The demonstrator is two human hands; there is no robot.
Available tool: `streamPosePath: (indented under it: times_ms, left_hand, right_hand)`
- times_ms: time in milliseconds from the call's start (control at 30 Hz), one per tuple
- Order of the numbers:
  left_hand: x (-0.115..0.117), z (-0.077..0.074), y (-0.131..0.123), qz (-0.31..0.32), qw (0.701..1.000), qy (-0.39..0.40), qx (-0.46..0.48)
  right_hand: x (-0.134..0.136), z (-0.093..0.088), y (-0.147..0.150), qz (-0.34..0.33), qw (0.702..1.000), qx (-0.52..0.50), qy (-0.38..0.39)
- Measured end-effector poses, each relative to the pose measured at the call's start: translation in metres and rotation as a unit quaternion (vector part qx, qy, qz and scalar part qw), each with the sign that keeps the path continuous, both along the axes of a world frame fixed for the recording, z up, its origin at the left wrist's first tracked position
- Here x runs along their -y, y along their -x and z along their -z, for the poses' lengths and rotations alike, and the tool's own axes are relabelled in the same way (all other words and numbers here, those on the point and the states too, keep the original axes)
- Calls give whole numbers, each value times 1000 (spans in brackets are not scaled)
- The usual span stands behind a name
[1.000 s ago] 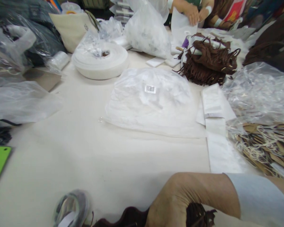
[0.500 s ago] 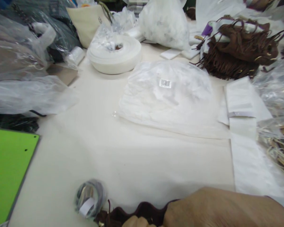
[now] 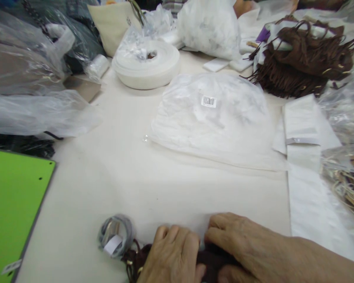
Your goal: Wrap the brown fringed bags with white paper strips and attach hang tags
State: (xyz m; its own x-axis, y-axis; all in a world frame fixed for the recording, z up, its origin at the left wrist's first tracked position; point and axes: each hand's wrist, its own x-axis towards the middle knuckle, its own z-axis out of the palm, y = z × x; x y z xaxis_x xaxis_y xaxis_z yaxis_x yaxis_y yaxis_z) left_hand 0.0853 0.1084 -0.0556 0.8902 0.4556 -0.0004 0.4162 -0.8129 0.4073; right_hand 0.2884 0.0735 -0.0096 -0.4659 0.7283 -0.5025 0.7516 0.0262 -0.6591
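Note:
At the bottom edge lies a dark brown suede-like bag (image 3: 214, 259) with thin cords and small gold-coloured fittings on its left end; its lower part is cut off by the frame. My left hand (image 3: 174, 253) is closed over it, fingers bent and knuckles up. My right hand (image 3: 244, 245) grips its right side, with the thumb low and the fingers curled, their tips partly hidden. Just left of the bag rests a roll of grey tape (image 3: 126, 236) with a white tag on it.
A clear plastic bag with a barcode label (image 3: 209, 101) lies flat mid-table. Behind it stand a white roll of strip material (image 3: 168, 72) and brown fringed bags (image 3: 315, 59). White sheets (image 3: 302, 157) lie right; a green board (image 3: 14, 196) is left, below plastic-wrapped goods (image 3: 23, 59).
My left hand has risen further into view over the brown bag. My right hand's fingers now show, gripping the bag's right side. The view has shifted slightly.

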Motion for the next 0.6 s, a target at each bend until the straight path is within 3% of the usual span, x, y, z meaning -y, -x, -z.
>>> streamPosePath:
  times_ms: [167, 333, 467, 600]
  left_hand:
    - [-7, -12, -3, 40, 996, 45, -71]
    - [-8, -24, 0, 63, 995, 51, -56]
    - [-3, -19, 1, 49, 996, 12, -79]
    - [2, -5, 1, 49, 995, -72, -57]
  right_hand:
    - [12, -2, 6, -87, 980, 13, -180]
    - [23, -10, 14, -57, 971, 89, -213]
    - [34, 11, 21, -35, 965, 115, -233]
    - [42, 35, 26, 1, 942, 118, -314]
